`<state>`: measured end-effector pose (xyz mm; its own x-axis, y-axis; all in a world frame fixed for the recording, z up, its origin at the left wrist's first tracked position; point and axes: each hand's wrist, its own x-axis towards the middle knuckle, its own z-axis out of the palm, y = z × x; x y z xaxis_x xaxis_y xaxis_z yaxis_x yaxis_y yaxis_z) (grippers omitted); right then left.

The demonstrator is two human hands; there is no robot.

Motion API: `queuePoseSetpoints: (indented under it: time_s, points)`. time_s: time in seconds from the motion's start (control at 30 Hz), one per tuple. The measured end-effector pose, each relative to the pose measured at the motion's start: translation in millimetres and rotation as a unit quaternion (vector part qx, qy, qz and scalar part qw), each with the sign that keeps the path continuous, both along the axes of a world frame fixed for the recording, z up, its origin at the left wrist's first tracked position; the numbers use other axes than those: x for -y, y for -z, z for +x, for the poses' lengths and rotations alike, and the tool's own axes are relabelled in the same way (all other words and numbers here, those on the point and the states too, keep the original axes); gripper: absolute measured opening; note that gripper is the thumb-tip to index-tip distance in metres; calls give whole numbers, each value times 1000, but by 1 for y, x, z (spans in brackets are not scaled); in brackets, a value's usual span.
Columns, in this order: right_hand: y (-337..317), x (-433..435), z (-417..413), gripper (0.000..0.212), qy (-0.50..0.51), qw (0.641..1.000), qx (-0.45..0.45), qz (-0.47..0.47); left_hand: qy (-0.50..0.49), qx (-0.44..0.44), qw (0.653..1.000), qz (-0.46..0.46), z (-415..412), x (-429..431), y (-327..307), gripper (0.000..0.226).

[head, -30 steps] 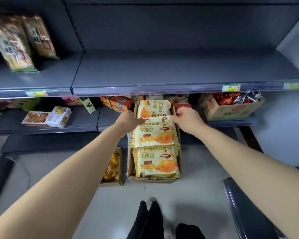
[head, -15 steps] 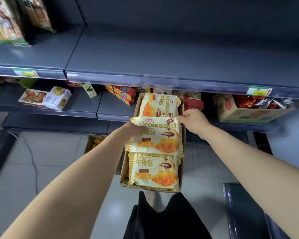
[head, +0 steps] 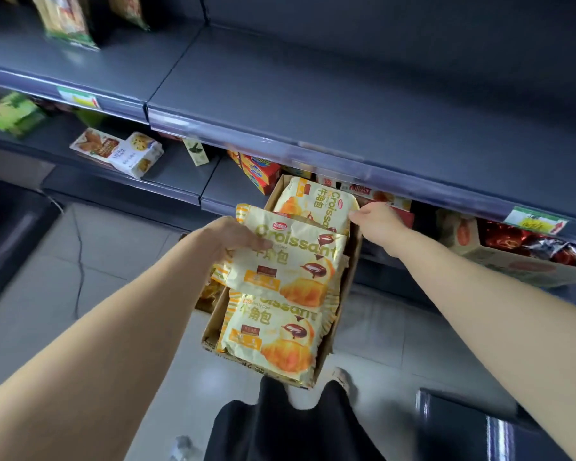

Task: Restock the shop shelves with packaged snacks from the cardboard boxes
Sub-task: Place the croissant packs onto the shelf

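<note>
An open cardboard box [head: 344,294] stands on the floor below the shelves, with yellow croissant packs in a row inside. My left hand [head: 228,239] grips the middle croissant pack [head: 290,264] by its upper left edge; the pack is raised and tilted above the others. My right hand [head: 374,221] is at the right edge of the far croissant pack [head: 316,202], thumb on its corner, fingers hidden. A near croissant pack [head: 273,337] lies flat in the box. The broad grey shelf [head: 313,94] above is bare.
On the lower shelf lie biscuit cartons [head: 123,151] and red-yellow boxes [head: 260,171]. At its right stands a second cardboard box [head: 512,264] of red and silver packets. Snack bags [head: 67,21] stand on the upper left shelf. A dark rack edge [head: 479,427] is near right.
The view has dipped and closed in. My left hand has lifted the middle pack by its left edge; my right hand left that pack's corner and went to the far pack.
</note>
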<state>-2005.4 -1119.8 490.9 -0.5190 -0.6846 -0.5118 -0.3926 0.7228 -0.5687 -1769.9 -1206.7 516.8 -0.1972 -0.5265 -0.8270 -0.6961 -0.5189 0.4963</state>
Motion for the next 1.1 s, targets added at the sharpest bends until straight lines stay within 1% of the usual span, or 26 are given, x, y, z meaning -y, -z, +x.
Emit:
queuePoseSetpoints:
  time_s: [0.07, 0.13, 0.2, 0.23, 0.3, 0.37, 0.47, 0.53, 0.57, 0.63, 0.67, 0.7, 0.73, 0.77, 0.8, 0.83, 0.87, 0.9, 0.93, 0.97, 1.1]
  points:
    - [5, 11, -2, 27, -9, 1000, 27, -6, -23, -6, 999, -25, 10, 4, -10, 54]
    - [16, 21, -4, 28, 23, 998, 66, -10, -50, -18, 998, -38, 20, 7, -21, 48]
    - [27, 28, 0, 23, 41, 994, 97, 1, -98, -27, 993, -55, 31, 7, -27, 49]
    - [35, 32, 2, 27, 59, 991, 117, 8, -120, -33, 990, -61, 36, 6, -28, 50]
    - [51, 39, 5, 41, 102, 984, 145, 32, -151, -40, 985, -67, 43, 6, -25, 48]
    - [63, 43, 7, 50, 136, 979, 147, 47, -169, -36, 982, -70, 46, 4, -23, 48]
    - [81, 51, 3, 66, 148, 975, 154, 57, -179, -39, 980, -74, 47, 3, -21, 45]
    - [81, 56, 5, 75, 152, 974, 158, 66, -180, -42, 980, -74, 46, 3, -22, 44]
    - [77, 58, 9, 73, 150, 970, 174, 76, -180, -43, 980, -74, 46, 2, -23, 43]
    - [65, 62, 15, 59, 142, 965, 198, 92, -178, -45, 980, -78, 45, 2, -24, 40]
    - [70, 65, 13, 58, 147, 966, 196, 83, -179, -47, 979, -80, 45, 2, -26, 38]
    - [84, 65, 5, 66, 160, 961, 219, 61, -179, -48, 979, -82, 46, 2, -26, 37]
    - [116, 70, -10, 79, 188, 957, 217, 40, -179, -48, 979, -83, 46, 2, -27, 36]
    - [155, 77, -25, 95, 209, 953, 215, 39, -178, -48, 979, -85, 47, 3, -28, 34]
    - [163, 76, -28, 110, 216, 952, 213, 46, -177, -48, 979, -87, 47, 3, -28, 31]
    - [147, 70, -24, 114, 210, 947, 235, 54, -176, -48, 979, -90, 47, 3, -28, 29]
    - [116, 65, -12, 103, 206, 946, 244, 55, -176, -48, 979, -92, 47, 3, -29, 27]
    - [88, 60, 2, 84, 193, 947, 248, 66, -175, -48, 979, -94, 48, 4, -29, 27]
    - [73, 58, 9, 69, 181, 951, 240, 77, -174, -46, 979, -95, 48, 4, -29, 27]
    - [71, 59, 9, 63, 176, 952, 241, 73, -170, -45, 980, -96, 47, 5, -29, 27]
    - [72, 58, 7, 53, 187, 945, 261, 62, -158, -47, 981, -102, 46, 6, -35, 26]
